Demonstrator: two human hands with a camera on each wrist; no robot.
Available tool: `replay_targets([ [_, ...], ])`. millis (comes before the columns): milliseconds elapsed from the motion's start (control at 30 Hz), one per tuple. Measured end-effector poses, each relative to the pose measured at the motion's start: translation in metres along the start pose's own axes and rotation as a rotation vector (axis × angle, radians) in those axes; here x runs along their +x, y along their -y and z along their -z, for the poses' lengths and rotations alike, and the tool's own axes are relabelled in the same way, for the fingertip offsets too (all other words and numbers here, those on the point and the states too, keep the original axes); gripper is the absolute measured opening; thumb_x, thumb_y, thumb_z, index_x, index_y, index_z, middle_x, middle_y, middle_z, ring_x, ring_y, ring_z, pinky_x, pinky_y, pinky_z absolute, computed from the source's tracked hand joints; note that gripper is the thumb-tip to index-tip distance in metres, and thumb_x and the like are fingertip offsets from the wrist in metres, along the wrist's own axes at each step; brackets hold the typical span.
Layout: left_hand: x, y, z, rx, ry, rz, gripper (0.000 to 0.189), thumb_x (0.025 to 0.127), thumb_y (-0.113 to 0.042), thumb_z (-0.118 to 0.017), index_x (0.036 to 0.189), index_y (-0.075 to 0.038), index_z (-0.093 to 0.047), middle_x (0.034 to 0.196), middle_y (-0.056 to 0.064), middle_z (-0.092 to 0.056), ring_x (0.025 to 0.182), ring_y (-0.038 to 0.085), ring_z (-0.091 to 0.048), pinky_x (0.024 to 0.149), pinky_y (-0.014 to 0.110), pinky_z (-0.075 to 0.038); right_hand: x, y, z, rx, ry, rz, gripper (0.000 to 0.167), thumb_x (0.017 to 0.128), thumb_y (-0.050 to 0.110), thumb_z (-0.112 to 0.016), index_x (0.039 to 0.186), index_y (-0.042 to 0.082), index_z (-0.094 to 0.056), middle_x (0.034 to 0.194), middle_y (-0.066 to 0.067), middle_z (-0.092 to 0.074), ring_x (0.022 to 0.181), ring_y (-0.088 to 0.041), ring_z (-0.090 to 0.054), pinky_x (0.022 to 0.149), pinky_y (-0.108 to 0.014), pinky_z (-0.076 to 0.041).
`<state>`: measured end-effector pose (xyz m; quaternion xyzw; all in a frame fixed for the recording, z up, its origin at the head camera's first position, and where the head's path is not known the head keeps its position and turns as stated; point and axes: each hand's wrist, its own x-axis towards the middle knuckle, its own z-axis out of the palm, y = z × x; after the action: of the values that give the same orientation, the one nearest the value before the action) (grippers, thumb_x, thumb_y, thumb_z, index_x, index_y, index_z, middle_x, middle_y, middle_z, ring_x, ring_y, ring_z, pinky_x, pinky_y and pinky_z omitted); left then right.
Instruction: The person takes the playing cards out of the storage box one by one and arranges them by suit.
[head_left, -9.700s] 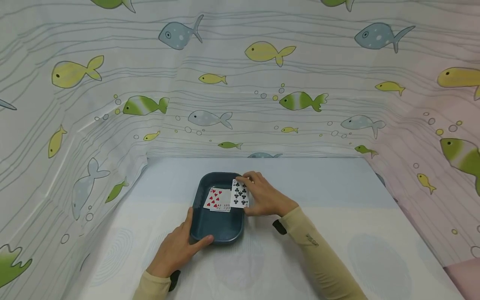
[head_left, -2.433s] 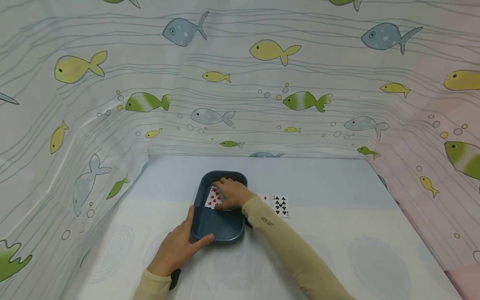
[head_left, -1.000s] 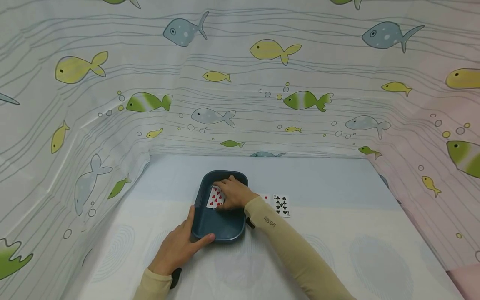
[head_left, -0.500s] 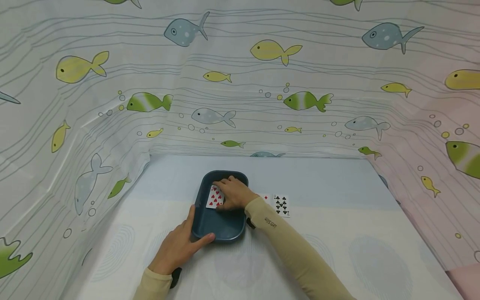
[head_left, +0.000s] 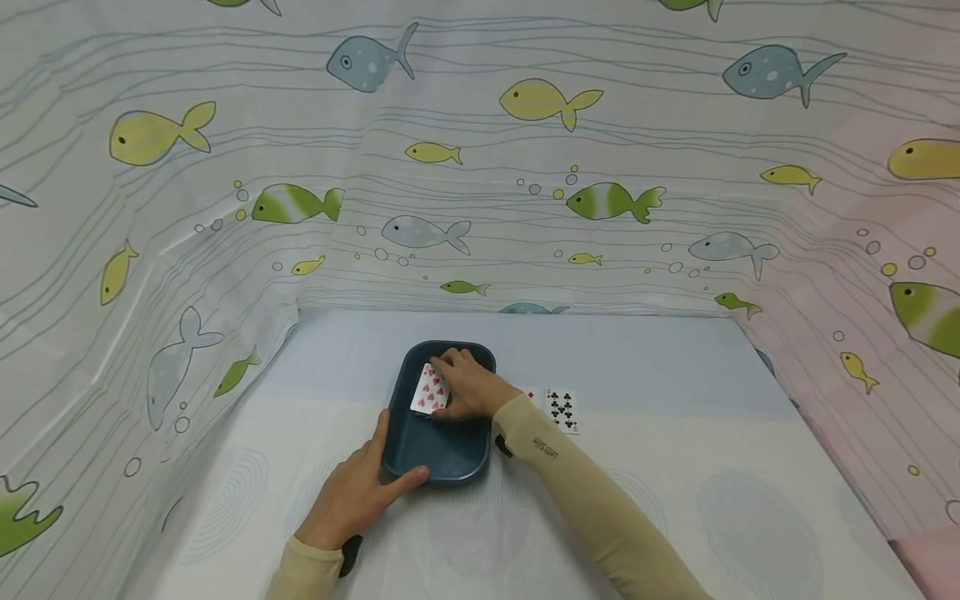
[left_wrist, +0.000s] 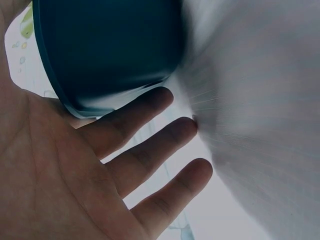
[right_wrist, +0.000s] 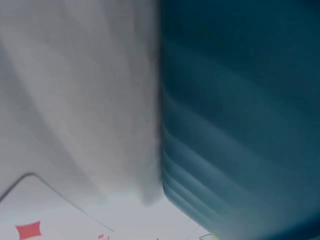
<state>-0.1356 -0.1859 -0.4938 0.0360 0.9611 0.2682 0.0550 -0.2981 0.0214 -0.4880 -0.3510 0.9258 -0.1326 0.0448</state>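
A dark blue tray [head_left: 435, 458] stands on the table. My left hand [head_left: 348, 496] rests at its near left corner, index finger along the left side and thumb on the near rim. In the left wrist view the other fingers [left_wrist: 152, 152] extend, spread, beside the tray's outer wall. My right hand [head_left: 468, 387] reaches into the tray and grips a red hearts playing card [head_left: 427, 392] by its right side, fingers at the far edge and thumb at the near edge. The card lies tilted, partly hidden by the hand. The right wrist view shows the tray's outer wall [right_wrist: 240, 150], not the hand.
Right of the tray, a clubs card [head_left: 562, 412] lies face up on the white table cover [head_left: 637, 350]. Beside it, a diamonds card [head_left: 531, 395] is mostly hidden under the right sleeve. Fish-patterned sheets [head_left: 525, 208] hang around the table.
Over the last half second the hearts card has risen and tilted in the right hand. Since the earliest frame, the clubs card has moved from the tray's right rim onto the table. The left hand stays.
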Motion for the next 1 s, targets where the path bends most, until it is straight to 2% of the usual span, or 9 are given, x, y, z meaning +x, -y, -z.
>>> replay_targets([
  [167,-0.001,-0.001,0.001,0.000,0.005,0.005,0.115,0.086,-0.077,-0.058,0.164,-0.011,-0.007,0.155,0.026,-0.039,0.134,0.045,-0.049,0.103,0.063,-0.041,-0.004,0.000,0.003,-0.003,-0.013,0.024,0.097,0.081,0.056,-0.080,0.157,0.013,-0.039,0.144,-0.007,-0.045,0.126,-0.020,-0.044,0.107,-0.033,-0.044],
  [400,0.000,0.000,0.000,0.004,-0.001,-0.009,0.115,0.086,-0.078,-0.058,0.164,-0.013,-0.007,0.155,0.026,-0.039,0.135,0.045,-0.048,0.103,0.062,-0.041,-0.010,-0.003,0.008,-0.111,-0.082,0.084,0.094,0.079,0.061,-0.078,0.153,0.013,-0.045,0.139,-0.007,-0.049,0.118,-0.020,-0.049,0.104,-0.034,-0.045],
  [633,0.000,0.001,-0.001,0.008,-0.006,-0.012,0.114,0.086,-0.078,-0.058,0.164,-0.012,-0.007,0.154,0.026,-0.041,0.133,0.044,-0.050,0.102,0.062,-0.043,-0.017,-0.004,0.012,-0.154,-0.126,0.117,0.094,0.077,0.059,-0.077,0.153,0.014,-0.045,0.140,-0.007,-0.049,0.120,-0.021,-0.049,0.103,-0.037,-0.045],
  [1000,0.000,0.000,-0.001,0.015,-0.005,-0.002,0.114,0.086,-0.078,-0.058,0.164,-0.012,-0.007,0.152,0.027,-0.043,0.131,0.044,-0.051,0.101,0.061,-0.043,-0.030,-0.004,0.025,-0.120,-0.164,0.151,0.096,0.075,0.054,-0.078,0.154,0.013,-0.041,0.141,-0.008,-0.046,0.124,-0.022,-0.044,0.108,-0.037,-0.041],
])
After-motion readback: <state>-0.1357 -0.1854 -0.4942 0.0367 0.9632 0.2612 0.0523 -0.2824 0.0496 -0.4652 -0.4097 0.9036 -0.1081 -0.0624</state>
